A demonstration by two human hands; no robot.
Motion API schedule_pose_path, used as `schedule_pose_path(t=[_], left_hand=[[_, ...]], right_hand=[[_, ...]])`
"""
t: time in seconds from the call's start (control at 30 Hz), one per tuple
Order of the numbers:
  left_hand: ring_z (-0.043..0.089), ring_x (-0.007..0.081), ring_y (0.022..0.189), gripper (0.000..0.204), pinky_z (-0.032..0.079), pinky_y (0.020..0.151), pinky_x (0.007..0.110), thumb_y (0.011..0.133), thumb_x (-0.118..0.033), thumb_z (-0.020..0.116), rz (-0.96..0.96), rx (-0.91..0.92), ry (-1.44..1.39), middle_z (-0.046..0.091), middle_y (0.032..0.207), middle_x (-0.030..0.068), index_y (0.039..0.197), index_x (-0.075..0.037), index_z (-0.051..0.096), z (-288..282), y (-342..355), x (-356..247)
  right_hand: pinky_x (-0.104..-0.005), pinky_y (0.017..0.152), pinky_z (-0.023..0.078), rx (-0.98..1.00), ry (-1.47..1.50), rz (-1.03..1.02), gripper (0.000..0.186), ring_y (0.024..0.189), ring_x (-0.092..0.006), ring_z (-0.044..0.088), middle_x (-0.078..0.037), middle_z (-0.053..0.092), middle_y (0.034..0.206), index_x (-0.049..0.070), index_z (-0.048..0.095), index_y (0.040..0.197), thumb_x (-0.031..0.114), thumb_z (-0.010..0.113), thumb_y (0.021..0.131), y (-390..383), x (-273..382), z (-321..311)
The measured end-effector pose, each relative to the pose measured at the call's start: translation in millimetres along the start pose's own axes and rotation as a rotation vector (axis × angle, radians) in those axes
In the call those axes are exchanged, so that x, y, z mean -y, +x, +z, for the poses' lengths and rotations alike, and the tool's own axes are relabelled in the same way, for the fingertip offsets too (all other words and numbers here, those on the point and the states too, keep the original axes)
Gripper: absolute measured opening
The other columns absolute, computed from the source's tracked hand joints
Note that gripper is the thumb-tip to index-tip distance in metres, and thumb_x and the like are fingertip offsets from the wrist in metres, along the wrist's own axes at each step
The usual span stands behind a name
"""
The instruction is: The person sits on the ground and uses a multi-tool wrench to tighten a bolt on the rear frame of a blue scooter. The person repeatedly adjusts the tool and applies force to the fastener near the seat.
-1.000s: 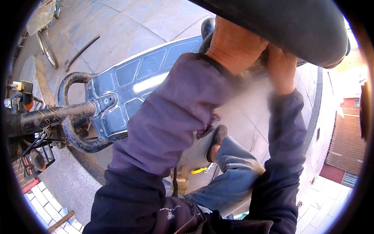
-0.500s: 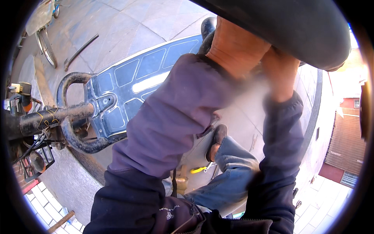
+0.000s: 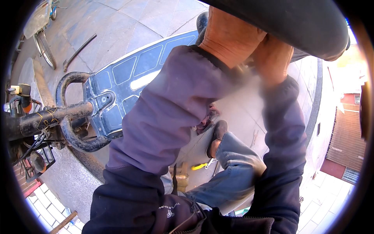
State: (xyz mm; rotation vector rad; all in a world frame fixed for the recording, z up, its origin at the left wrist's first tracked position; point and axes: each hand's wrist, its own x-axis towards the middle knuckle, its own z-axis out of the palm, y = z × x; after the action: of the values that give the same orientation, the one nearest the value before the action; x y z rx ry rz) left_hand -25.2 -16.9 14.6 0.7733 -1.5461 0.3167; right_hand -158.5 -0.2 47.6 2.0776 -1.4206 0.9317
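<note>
A smooth, rounded black part [image 3: 296,25], which looks like a seat, fills the top right of the view. My left hand [image 3: 232,37] reaches up against its near lower side, the wrist bent and the fingers out of sight. Close beside it my right hand [image 3: 274,56] is raised under the same part, its fingers hidden too. What either hand grips cannot be seen. Behind my left sleeve lies a blue footboard [image 3: 149,60] with pale outlined panels, joined to a worn black tube frame [image 3: 74,111].
On the ground near my bent leg [image 3: 233,163] lie a yellow-handled tool [image 3: 198,166] and a small wrench [image 3: 209,163]. A dark bar [image 3: 80,52] and a bicycle wheel [image 3: 46,50] are at the far left. A wooden stick [image 3: 63,223] lies at lower left.
Both hands appear slightly higher and further left, still under the black part. My right forearm has shifted up a little, and my knee appears slightly further right.
</note>
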Motion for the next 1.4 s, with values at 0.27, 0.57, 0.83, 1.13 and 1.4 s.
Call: schedule_pose_path(t=[0.27,0.57,0.83,1.13,1.4], left_hand=[[0.056,0.0338,0.119,0.037,0.041,0.103,0.050,0.093,-0.023,0.061,-0.135,0.077,-0.198,0.062,0.123,0.0118,0.126,-0.009,0.061,-4,9,-9],[0.062,0.0430,0.099,0.036,0.050,0.084,0.053,0.084,-0.020,0.069,-0.435,0.000,-0.168,0.065,0.109,0.0192,0.117,-0.008,0.061,-27,-8,-35],[0.063,0.0411,0.096,0.026,0.050,0.084,0.050,0.086,-0.013,0.068,-0.244,-0.111,-0.026,0.067,0.106,0.0164,0.111,-0.005,0.065,-32,-7,-17],[0.064,0.0256,0.093,0.026,0.049,0.084,0.035,0.090,-0.010,0.072,-0.255,-0.195,-0.148,0.067,0.099,0.0072,0.113,-0.004,0.064,-35,4,-24],[0.055,0.0131,0.061,0.028,0.044,0.056,0.027,0.094,-0.028,0.072,-0.664,0.198,-0.372,0.061,0.074,0.0044,0.091,-0.003,0.062,-37,-3,-64]], right_hand=[[-0.0391,0.073,0.052,-0.094,0.049,-0.122,0.024,0.082,-0.0316,0.068,-0.019,0.071,0.094,-0.001,0.069,0.102,0.020,0.061,0.093,10,-1,1],[-0.0342,0.061,0.050,-0.076,0.335,0.118,0.020,0.067,-0.0222,0.065,-0.013,0.069,0.078,-0.001,0.069,0.093,0.018,0.065,0.092,12,18,-7],[-0.0255,0.047,0.047,0.147,0.885,0.378,0.022,0.050,-0.0102,0.061,-0.007,0.066,0.062,-0.002,0.069,0.082,0.019,0.072,0.090,5,22,-17],[-0.0196,0.046,0.042,0.436,1.212,0.767,0.022,0.057,-0.0081,0.061,-0.003,0.068,0.073,0.002,0.071,0.095,0.023,0.071,0.093,-19,5,-36],[-0.0352,0.052,0.048,0.170,0.529,0.371,0.029,0.053,-0.0251,0.063,-0.008,0.065,0.063,0.006,0.070,0.086,0.034,0.076,0.084,-33,-2,-39]])
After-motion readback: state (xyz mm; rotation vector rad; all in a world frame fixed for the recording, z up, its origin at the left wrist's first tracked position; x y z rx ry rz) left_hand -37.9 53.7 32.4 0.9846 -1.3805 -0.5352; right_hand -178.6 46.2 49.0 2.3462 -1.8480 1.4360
